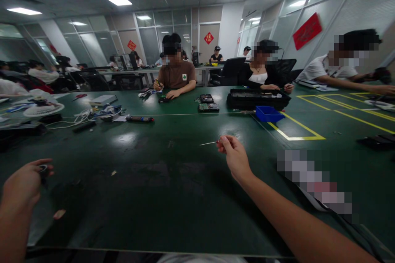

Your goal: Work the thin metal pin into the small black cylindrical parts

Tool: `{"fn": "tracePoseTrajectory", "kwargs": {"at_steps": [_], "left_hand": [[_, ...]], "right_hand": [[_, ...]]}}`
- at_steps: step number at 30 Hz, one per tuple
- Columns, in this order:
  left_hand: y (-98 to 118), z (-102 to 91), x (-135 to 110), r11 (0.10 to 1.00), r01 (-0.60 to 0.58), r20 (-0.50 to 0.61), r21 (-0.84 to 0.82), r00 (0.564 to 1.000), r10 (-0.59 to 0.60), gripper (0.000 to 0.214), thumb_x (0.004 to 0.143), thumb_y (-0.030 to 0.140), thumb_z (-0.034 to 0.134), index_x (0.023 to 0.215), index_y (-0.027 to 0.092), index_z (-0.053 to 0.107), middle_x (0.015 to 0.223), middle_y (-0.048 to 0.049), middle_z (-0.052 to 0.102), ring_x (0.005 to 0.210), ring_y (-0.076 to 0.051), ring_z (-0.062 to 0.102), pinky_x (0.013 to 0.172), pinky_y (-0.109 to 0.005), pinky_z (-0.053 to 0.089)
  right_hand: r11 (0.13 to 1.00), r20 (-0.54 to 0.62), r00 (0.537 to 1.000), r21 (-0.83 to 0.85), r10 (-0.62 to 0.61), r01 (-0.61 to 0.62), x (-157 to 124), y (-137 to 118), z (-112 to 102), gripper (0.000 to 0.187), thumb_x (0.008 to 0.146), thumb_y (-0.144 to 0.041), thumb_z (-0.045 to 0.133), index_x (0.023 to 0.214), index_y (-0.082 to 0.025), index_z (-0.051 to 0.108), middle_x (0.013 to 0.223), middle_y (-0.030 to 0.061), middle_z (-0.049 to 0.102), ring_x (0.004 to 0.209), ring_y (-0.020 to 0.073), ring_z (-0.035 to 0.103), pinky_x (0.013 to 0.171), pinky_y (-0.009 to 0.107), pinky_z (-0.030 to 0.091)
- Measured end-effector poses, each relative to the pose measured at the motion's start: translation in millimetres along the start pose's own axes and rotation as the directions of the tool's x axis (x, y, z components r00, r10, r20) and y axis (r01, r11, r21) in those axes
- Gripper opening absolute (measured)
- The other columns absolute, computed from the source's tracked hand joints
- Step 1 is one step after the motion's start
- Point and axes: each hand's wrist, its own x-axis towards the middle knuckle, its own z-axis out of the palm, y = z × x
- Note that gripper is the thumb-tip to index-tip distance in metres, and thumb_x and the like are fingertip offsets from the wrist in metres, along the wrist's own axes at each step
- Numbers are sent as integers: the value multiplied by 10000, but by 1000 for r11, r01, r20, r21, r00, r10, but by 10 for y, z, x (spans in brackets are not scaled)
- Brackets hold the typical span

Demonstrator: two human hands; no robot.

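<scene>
My right hand (pixel 236 158) is raised over the green table (pixel 160 201), fingers pinched on a slim screwdriver (pixel 209 144). Its thin metal shaft points left, and a bit of red shows at the fingertips; the rest of the handle is hidden. At the left edge my left hand (pixel 23 187) is curled round a small dark object with a pale ring (pixel 43 168), mostly covered by the fingers. Neither hand touches the tabletop. Small scraps (pixel 59 214) lie on the table near my left hand.
Hard drives (pixel 208 107), a black bin (pixel 257 99) and a blue tray (pixel 269 114) stand ahead. At left are cables (pixel 75 118), a white basket (pixel 43 109) and a dark electric screwdriver (pixel 140 118). A blurred-out flat item (pixel 311 178) lies at right. Co-workers sit opposite.
</scene>
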Motion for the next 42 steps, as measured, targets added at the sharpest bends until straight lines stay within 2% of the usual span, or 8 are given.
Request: {"fn": "tracePoseTrajectory", "kwargs": {"at_steps": [4, 9, 15, 18, 21, 27, 35, 42], "left_hand": [[338, 332, -237, 985, 105, 145, -139, 986, -85, 188, 640, 40, 467, 731, 169, 570, 609, 92, 553, 606, -78, 497, 576, -158, 379], [741, 822, -608, 987, -28, 452, -157, 887, 97, 271, 679, 91, 443, 876, 156, 618, 726, 37, 573, 708, -129, 521, 649, -226, 399], [1149, 1517, -1417, 931, -342, 762, -125, 568, 311, 286, 743, 197, 449, 956, 170, 639, 823, -36, 630, 791, -198, 573, 708, -304, 422], [1212, 1853, -1846, 906, -389, 854, -169, 402, 331, 293, 798, 242, 433, 1010, 185, 627, 825, -40, 628, 782, -204, 579, 674, -305, 426], [1193, 2087, -2197, 882, -428, 884, -197, 312, 349, 301, 827, 237, 401, 1029, 199, 621, 848, -45, 640, 790, -212, 593, 718, -332, 455], [961, 2177, -2451, 755, -623, 869, -204, 240, 433, 442, 790, 139, 494, 1221, 219, 552, 1295, -87, 596, 1258, -288, 500, 1164, -542, 202], [812, 2197, -2226, 716, -583, 773, -383, 223, 594, 314, 842, 104, 571, 1132, 213, 627, 1212, -77, 604, 1157, -229, 559, 1051, -396, 421], [834, 2229, -2198, 765, -525, 763, -374, 295, 575, 377, 851, 138, 623, 1217, 227, 626, 1238, -68, 638, 1175, -240, 573, 1072, -427, 413]], "right_hand": [[1000, 22, 1000, -7, -2, 2, -2, 15, 2, 287, 856, -493, 637, 910, -212, 659, 822, 32, 677, 698, 164, 609, 670, 319, 500], [999, 50, 999, -34, 0, 2, -14, 14, -7, 309, 858, -508, 632, 904, -205, 668, 816, 40, 680, 703, 171, 610, 671, 319, 491], [992, 94, 996, -122, 1, 10, -52, -87, 3, 362, 830, -547, 649, 757, -193, 646, 674, 18, 642, 602, 152, 559, 612, 299, 441], [989, 115, 993, -145, 18, -2, -70, -108, 9, 379, 802, -551, 681, 684, -200, 603, 632, 6, 624, 557, 138, 518, 572, 289, 410], [988, 128, 991, -154, 34, -14, -78, -87, 4, 373, 792, -540, 696, 674, -202, 593, 620, 0, 615, 538, 132, 490, 552, 285, 387], [996, 92, 995, -80, 39, -32, -72, -63, -4, 274, 837, -454, 644, 734, -200, 642, 636, -1, 611, 556, 135, 495, 551, 284, 388], [998, 86, 996, 61, 16, -21, -57, -50, 23, 285, 810, -448, 680, 914, -185, 706, 780, 45, 697, 712, 176, 621, 706, 335, 495], [999, 140, 990, -11, 34, -33, -80, -59, 32, 343, 794, -496, 681, 947, -191, 702, 862, 76, 733, 780, 202, 664, 758, 369, 521]]}}
